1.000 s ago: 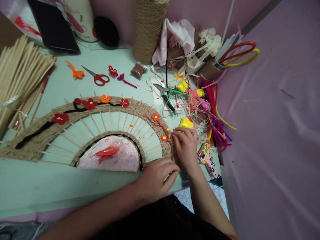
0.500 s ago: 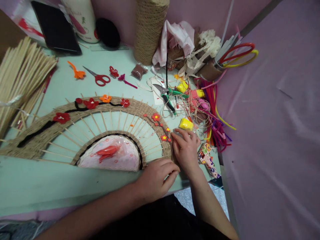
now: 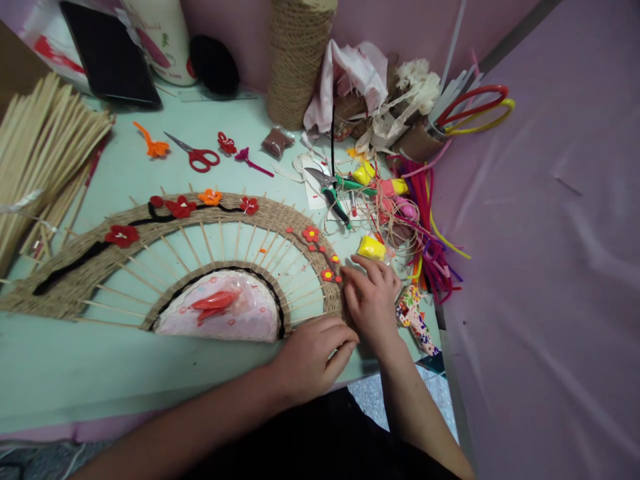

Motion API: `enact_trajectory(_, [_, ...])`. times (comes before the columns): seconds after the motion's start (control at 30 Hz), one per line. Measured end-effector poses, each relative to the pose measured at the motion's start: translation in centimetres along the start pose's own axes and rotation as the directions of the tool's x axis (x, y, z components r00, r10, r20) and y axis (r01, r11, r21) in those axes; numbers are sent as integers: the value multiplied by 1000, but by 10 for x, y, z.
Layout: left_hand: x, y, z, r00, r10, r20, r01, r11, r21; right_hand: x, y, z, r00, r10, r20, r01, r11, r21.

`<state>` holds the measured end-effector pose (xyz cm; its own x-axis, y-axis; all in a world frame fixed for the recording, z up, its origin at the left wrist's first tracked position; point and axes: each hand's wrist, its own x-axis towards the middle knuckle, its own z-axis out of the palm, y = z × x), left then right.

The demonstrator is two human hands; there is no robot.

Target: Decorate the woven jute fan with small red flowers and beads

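Note:
A woven fan (image 3: 280, 217) of twine and thin sticks lies on the table, bearing red and orange flowers, black stems and a pink half-round centre. At its right edge my right hand (image 3: 373, 293) has its fingers bent but apart, a fingertip touching the weave beside the small red dots and yellow-centred flowers (image 3: 327, 275). My left hand (image 3: 317, 350) rests by the fan's lower right end. Its thumb and forefinger come together at the tips; whatever is between them is hidden. A clear bag with red clay (image 3: 215, 303) lies on the pink centre.
Red scissors (image 3: 203, 160), green pruning shears (image 3: 335, 203) and a brown packet (image 3: 277, 142) lie beyond the fan. A twine spool (image 3: 300, 63) stands at the back. Bundled sticks (image 3: 45, 160) are at left; pipe cleaners (image 3: 435, 247) and a yellow packet (image 3: 371, 247) at right.
My right hand's fingers shift very slightly at the fan's edge. The left hand stays in place, and the whole view drifts a little.

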<state>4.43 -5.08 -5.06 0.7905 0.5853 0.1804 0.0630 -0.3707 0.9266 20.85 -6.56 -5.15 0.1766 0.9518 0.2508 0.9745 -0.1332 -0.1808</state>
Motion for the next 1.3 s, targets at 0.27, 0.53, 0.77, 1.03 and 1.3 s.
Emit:
enact_trajectory(0.27, [0,0,-1,1000,6,-12,-6,1000,13,-3,0,-3,999,20,-28,-21,999,-33])
enact_trajectory(0.53, [-1,-1,1,999,33,-26,-33,999,6,-2,-4,-3,999,18,31,-17,1000,-21])
enact_trajectory(0.77, [-1,0,1,996,71,-45,-70,997,40,-2,-2,-5,999,39,17,-38,999,-7])
enact_trajectory(1.03, [-3,0,2,988,139,-61,-133,987,93,-6,-1,-2,999,28,43,-28,1000,10])
enact_trajectory(1.3, [-4,-2,5,975,218,34,-220,950,222,-18,1,-24,973,108,-204,-89,991,101])
